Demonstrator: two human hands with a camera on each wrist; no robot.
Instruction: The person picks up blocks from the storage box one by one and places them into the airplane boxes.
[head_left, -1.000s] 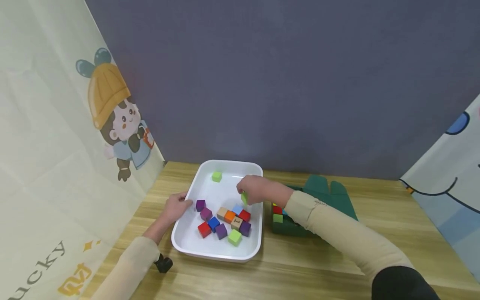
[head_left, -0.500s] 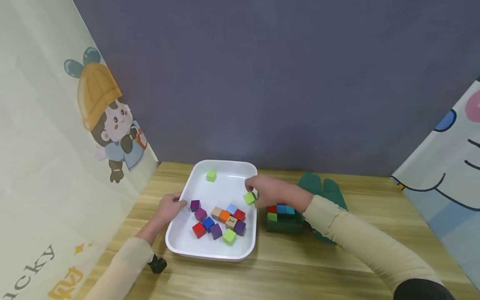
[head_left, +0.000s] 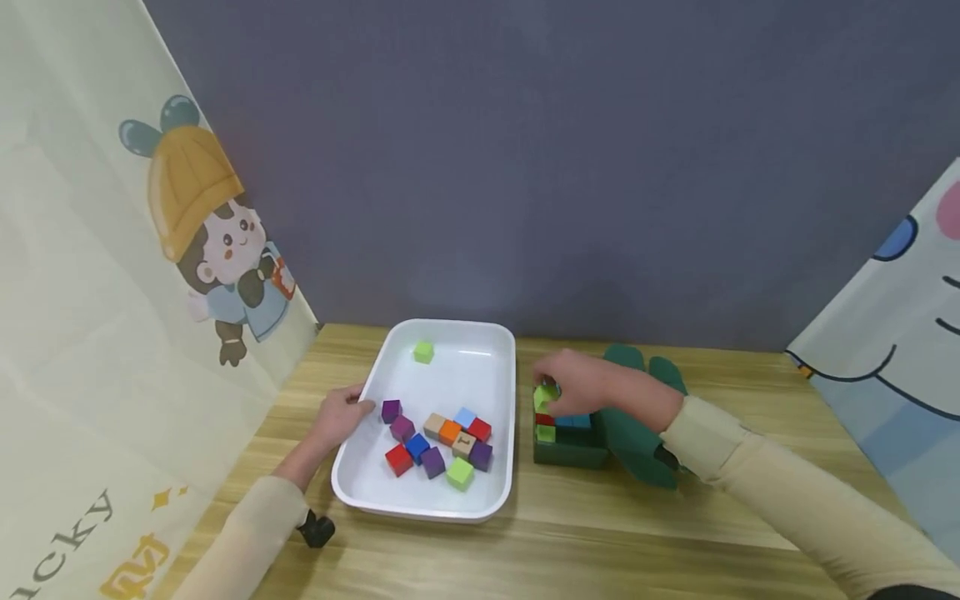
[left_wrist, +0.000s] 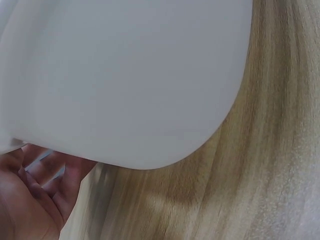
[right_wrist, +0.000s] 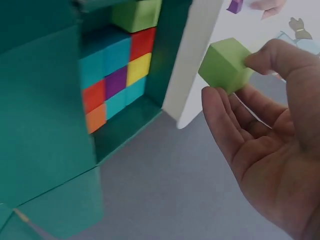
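My left hand [head_left: 341,419] grips the left rim of a white tray [head_left: 457,379]; in the left wrist view its fingers curl under the edge. My right hand [head_left: 581,382] pinches a light green cube [right_wrist: 225,65] between thumb and fingers, above the left side of a dark green box [head_left: 570,454]. Cubes sit packed inside the box, among them a yellow cube [right_wrist: 138,69], a purple cube [right_wrist: 116,82] and another light green cube [right_wrist: 137,15]. The right hand and wrist hide part of the box in the head view.
Several cubes lie in the tray, including a lone light green cube [head_left: 423,352] at its far end and a red cube [head_left: 399,459] nearer me. The box's green lid [head_left: 637,442] stands open on its right. A grey backdrop [head_left: 525,167] rises behind the wooden table [head_left: 600,533].
My right hand has moved right with the light green cube, from above the tray to over the box. My left hand stays on the tray's rim. The head view has shifted slightly.
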